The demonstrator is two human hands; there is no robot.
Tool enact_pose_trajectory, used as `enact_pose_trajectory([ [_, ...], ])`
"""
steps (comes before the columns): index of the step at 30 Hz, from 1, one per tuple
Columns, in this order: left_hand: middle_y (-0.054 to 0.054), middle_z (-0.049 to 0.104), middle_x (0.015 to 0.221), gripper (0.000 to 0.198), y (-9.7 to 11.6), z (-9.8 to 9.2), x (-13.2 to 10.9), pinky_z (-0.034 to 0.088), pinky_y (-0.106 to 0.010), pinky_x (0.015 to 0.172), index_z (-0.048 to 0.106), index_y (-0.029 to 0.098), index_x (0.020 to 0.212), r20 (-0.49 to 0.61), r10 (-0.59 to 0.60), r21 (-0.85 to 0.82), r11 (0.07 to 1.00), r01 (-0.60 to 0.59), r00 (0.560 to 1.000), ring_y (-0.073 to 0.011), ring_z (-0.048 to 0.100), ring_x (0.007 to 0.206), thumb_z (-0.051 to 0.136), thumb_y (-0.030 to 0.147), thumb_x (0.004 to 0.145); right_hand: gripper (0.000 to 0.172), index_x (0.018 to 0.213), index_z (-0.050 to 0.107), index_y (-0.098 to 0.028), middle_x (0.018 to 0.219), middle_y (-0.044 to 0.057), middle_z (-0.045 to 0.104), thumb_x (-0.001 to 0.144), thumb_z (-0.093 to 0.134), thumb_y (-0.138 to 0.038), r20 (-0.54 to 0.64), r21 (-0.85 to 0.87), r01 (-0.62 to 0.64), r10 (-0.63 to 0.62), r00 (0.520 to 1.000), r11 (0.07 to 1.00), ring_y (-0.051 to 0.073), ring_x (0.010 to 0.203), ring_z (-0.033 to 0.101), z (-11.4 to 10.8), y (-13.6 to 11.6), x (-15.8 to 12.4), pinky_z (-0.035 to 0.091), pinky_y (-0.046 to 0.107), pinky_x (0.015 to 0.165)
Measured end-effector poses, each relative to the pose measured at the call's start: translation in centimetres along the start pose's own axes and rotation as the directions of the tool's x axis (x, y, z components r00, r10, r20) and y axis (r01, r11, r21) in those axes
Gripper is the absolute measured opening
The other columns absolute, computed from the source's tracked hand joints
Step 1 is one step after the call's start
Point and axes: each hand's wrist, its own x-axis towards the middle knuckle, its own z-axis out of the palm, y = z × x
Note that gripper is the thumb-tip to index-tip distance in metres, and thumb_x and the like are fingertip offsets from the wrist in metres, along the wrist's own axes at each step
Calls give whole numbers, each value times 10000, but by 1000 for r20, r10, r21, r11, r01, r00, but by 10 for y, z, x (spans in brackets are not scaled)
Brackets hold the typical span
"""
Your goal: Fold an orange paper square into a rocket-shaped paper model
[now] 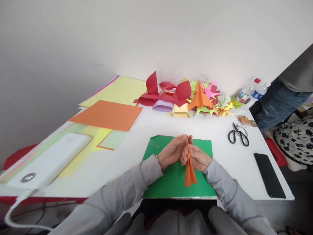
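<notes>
Hands: left (172,150) & right (197,157) pinch orange paper plane (189,169) (grip closed).

two plastic bottles (250,92), one pair of scissors (238,134), one black phone (269,175), one green sheet (174,178)

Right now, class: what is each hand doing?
Left hand: closed on the folded orange paper, fingers pressed to its side.
Right hand: closed on the same paper from the other side.
</notes>
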Motion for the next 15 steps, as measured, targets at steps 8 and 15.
enact_pose_trajectory([
  [8, -26, 645, 898, 119, -3, -3, 2, 528, -214, 668, 625, 141, 670, -15, -50, -80, 996, 49, 999, -118, 621, 777, 733, 187, 689, 369, 705, 534, -165, 576, -21, 577, 699, 732, -475, -12, -23, 2, -2, 1000, 1000, 115, 536, 540, 1, 0, 0, 419, 263, 575],
  [15, -23, 605, 752, 165, -3, -4, 4, 518, -197, 593, 630, 131, 818, 6, -80, -50, 995, 80, 997, -101, 602, 651, 719, 221, 712, 364, 710, 547, -162, 582, -13, 588, 690, 742, -469, -27, -9, -9, 9, 1000, 1000, 117, 542, 542, 0, 0, 1, 411, 262, 579],
])
